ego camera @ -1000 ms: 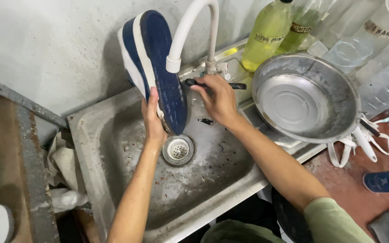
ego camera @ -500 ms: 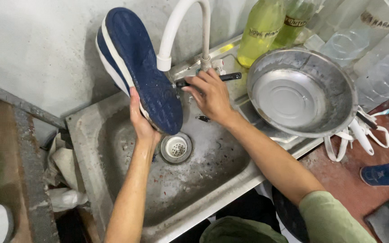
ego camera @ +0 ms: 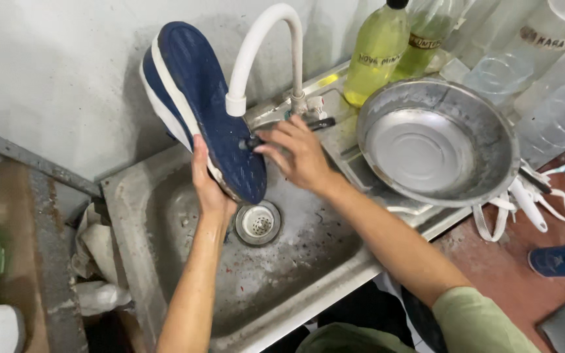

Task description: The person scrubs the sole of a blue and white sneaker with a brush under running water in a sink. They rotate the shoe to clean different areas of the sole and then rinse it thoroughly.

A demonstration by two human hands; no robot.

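While left hand [ego camera: 209,186] grips blue shoe [ego camera: 204,108] over sink [ego camera: 132,216], right hand [ego camera: 299,153] pinches dark tap lever [ego camera: 318,123], basin beneath unobstructed.

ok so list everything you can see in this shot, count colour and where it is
shoe: 1, dark blue with white edge, held sole-out above the sink under the spout
tap: 1, white curved spout, at the back rim of the sink
tap lever: 1, dark, at the tap base
sink: 1, grey metal, speckled with dirt, centre
drain strainer: 1, pale metal, in the sink floor
metal bowl: 1, silver, on the drainboard at right
bottles: 2, yellow-green liquid, behind the bowl
clear plastic containers: several, far right
white laces: a bundle, right of the bowl
second shoe: 1, blue, on the red floor
left hand: grips the shoe near its lower end
right hand: fingers at the tap lever
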